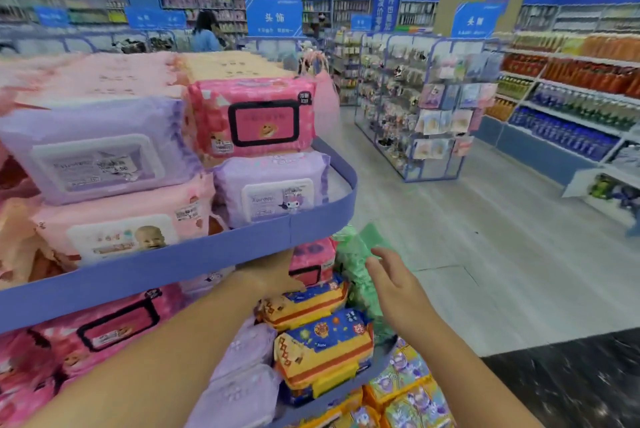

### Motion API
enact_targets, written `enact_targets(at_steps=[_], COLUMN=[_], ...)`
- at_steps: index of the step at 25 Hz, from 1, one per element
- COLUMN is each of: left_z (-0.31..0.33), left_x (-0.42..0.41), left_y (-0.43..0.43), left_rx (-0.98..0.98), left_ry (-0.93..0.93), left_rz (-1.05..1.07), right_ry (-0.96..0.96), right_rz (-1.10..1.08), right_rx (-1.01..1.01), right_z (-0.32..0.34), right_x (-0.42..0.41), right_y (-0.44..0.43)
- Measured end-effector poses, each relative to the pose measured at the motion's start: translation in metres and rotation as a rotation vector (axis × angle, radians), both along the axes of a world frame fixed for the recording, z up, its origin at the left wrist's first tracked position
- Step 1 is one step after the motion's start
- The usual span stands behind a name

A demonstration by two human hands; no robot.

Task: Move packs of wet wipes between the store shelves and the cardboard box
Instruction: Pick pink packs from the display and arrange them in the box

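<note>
Purple and pink wet wipe packs (263, 116) are stacked on the upper blue shelf (207, 254). On the shelf below lie yellow-and-blue packs (322, 344), a pink pack (311, 258) and green packs (349, 254). My left hand (273, 275) reaches under the upper shelf and rests on a yellow-and-blue pack (304, 303); its fingers are partly hidden by the shelf rim. My right hand (394, 285) hovers with fingers spread beside the green packs, holding nothing. No cardboard box is in view.
Colourful packs (408, 389) fill the lowest shelf at the bottom. A wire display rack (415, 102) stands across the aisle, and shelves of bottles (571, 98) line the right wall. A person (206, 33) stands far back. Grey floor (467, 237) spreads to the right.
</note>
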State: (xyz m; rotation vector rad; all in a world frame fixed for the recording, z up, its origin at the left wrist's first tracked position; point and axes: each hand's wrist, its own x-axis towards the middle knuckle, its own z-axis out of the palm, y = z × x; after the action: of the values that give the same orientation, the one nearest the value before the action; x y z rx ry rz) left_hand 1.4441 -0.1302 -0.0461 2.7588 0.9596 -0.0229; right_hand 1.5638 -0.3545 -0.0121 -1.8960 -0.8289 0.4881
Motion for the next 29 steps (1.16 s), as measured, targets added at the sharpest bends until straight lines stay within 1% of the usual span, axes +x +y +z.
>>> enact_targets(at_steps=[3, 4, 5, 8, 9, 10, 13, 14, 16, 18, 22, 24, 25, 26, 27, 29], left_z=[-0.007, -0.006, -0.001, 0.012, 0.015, 0.021, 0.035, 0.042, 0.058, 0.073, 0.109, 0.14, 0.159, 0.178, 0.195, 0.23], left_x=[0.017, 0.018, 0.014, -0.009, -0.018, -0.027, -0.056, -0.066, -0.086, -0.103, -0.137, -0.162, -0.178, -0.193, -0.208, -0.232], left_y=[0.01, 0.008, 0.002, -0.033, -0.046, -0.061, -0.099, -0.113, -0.14, -0.162, -0.19, -0.19, -0.184, -0.174, -0.157, -0.112], left_rx=[-0.245, -0.285, -0.279, -0.127, -0.134, -0.188, -0.6, -0.735, -0.922, -0.978, -0.882, -0.807, -0.729, -0.618, -0.453, 0.0], left_ry=[-0.017, -0.022, -0.042, -0.136, -0.169, -0.235, -0.56, -0.641, -0.699, -0.722, -0.683, -0.627, -0.612, -0.622, -0.64, -0.613], left_rz=[0.181, 0.223, 0.252, 0.32, 0.337, 0.361, 0.559, 0.573, 0.528, 0.451, 0.321, 0.187, 0.118, 0.089, 0.101, 0.193], right_ry=[0.023, 0.038, 0.054, 0.093, 0.103, 0.115, 0.228, 0.301, 0.464, 0.551, 0.556, 0.597, 0.627, 0.661, 0.696, 0.726], right_rz=[0.028, 0.035, 0.039, 0.067, 0.078, 0.087, 0.129, 0.139, 0.161, 0.154, 0.059, 0.065, 0.071, 0.079, 0.106, 0.162], right_rx=[0.011, 0.011, 0.014, 0.032, 0.046, 0.06, 0.109, 0.13, 0.192, 0.291, 0.54, 0.649, 0.694, 0.732, 0.764, 0.775], right_z=[-0.005, -0.006, -0.008, -0.011, -0.013, -0.014, -0.012, -0.012, -0.009, -0.002, 0.035, 0.055, 0.066, 0.078, 0.089, 0.104], right_x=[0.016, 0.019, 0.022, 0.02, 0.018, 0.016, 0.001, -0.006, -0.024, -0.042, -0.083, -0.102, -0.11, -0.116, -0.121, -0.124], right_y=[0.004, 0.006, 0.007, 0.01, 0.01, 0.01, 0.005, 0.002, -0.007, -0.018, -0.039, -0.043, -0.042, -0.041, -0.038, -0.03])
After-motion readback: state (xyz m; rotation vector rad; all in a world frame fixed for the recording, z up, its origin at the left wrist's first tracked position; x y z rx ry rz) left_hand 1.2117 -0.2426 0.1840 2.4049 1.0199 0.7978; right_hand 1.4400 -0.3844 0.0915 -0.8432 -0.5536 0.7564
